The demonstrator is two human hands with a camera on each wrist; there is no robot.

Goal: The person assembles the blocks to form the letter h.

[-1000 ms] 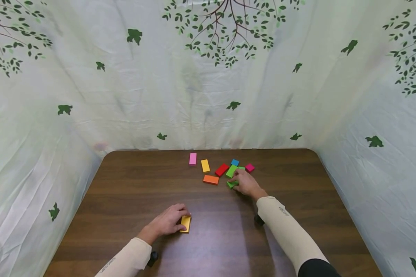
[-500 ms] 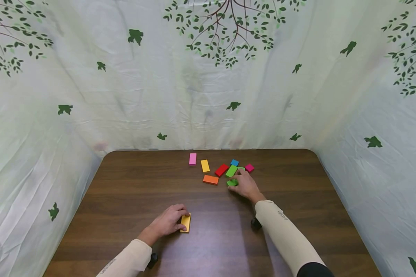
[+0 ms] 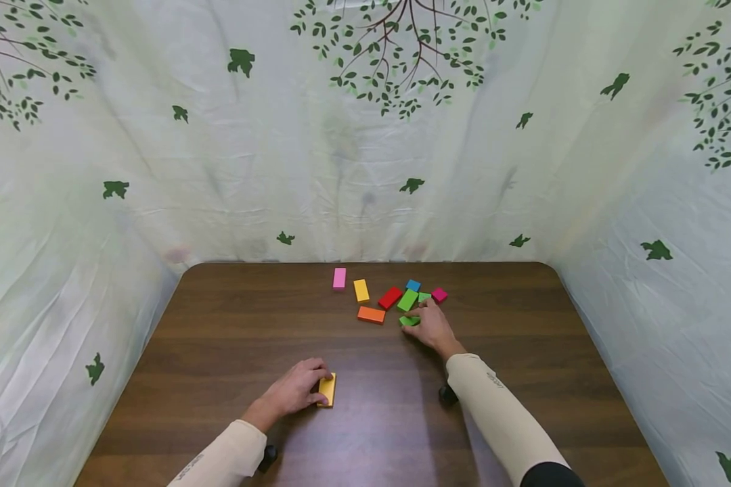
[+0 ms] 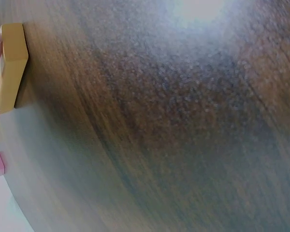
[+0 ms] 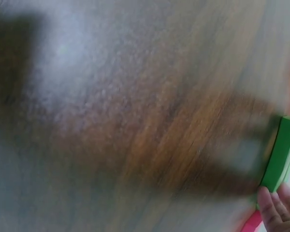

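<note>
My left hand holds a yellow block lying flat near the middle of the table, thumb at its near end and fingers at its far end. In the left wrist view that yellow block is partly cut off by the edge. Farther right, my right hand pinches a green block between thumb and fingers, partly hiding it. The right wrist view shows this green block with fingertips at one end. Just beyond the right hand lie another green block and a partly covered green piece.
Loose blocks lie toward the table's far edge: pink, yellow, orange, red, blue and magenta. Behind the brown table hangs a white curtain with leaf prints.
My right hand has shifted slightly, its thumb moving left along the green block, which has turned a little. The left hand keeps its place on the yellow block.
</note>
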